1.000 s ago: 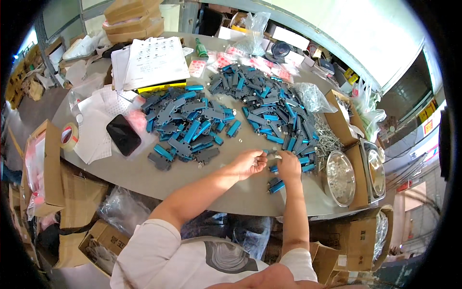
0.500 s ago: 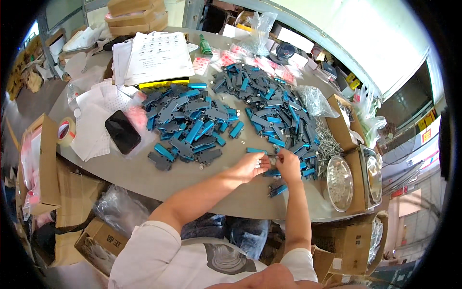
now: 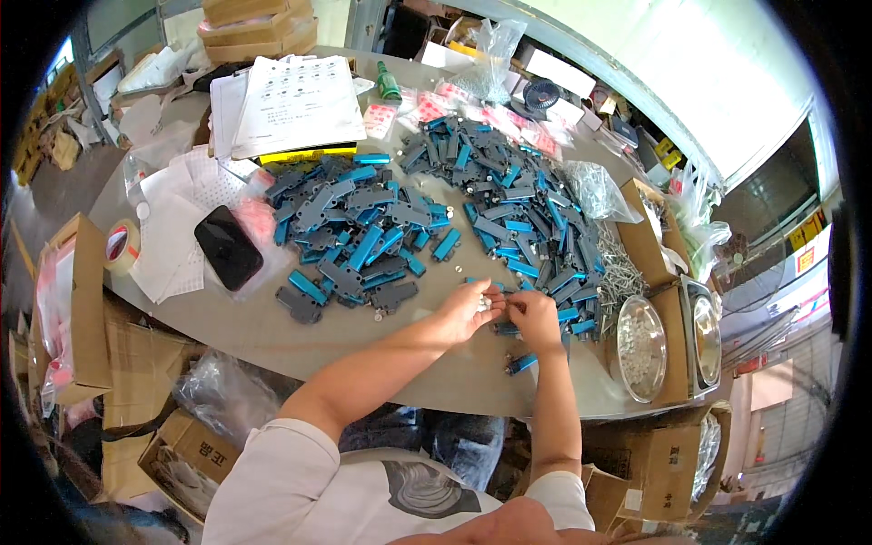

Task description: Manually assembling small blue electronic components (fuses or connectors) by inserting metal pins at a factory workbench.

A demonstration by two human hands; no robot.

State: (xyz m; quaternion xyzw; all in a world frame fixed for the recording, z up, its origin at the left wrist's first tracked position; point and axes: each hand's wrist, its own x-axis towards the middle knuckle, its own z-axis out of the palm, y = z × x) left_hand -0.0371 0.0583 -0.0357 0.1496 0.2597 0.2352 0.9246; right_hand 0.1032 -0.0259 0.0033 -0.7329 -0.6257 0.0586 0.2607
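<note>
My left hand (image 3: 470, 311) is half curled, palm up, around a few small white round pieces (image 3: 484, 303). My right hand (image 3: 536, 320) meets its fingertips, pinched together on something too small to make out. Just beyond both hands lies the right-hand pile of blue and dark grey plastic latch-like parts (image 3: 522, 222). A second pile of such parts (image 3: 350, 227) lies to the left. One blue part (image 3: 521, 363) rests on the table close to my right wrist.
Long metal screws (image 3: 620, 280) lie beside a clear oval bowl of small white pieces (image 3: 640, 350) at right. Cardboard boxes (image 3: 656, 227) line the right edge. A black phone (image 3: 229, 247), tape roll (image 3: 122, 247), paper stack (image 3: 295, 104) and green bottle (image 3: 388, 84) occupy the left and back.
My left hand has tilted up slightly, showing more of the white pieces in it. My right hand has moved a little down and left, its fingers still against the left fingertips.
</note>
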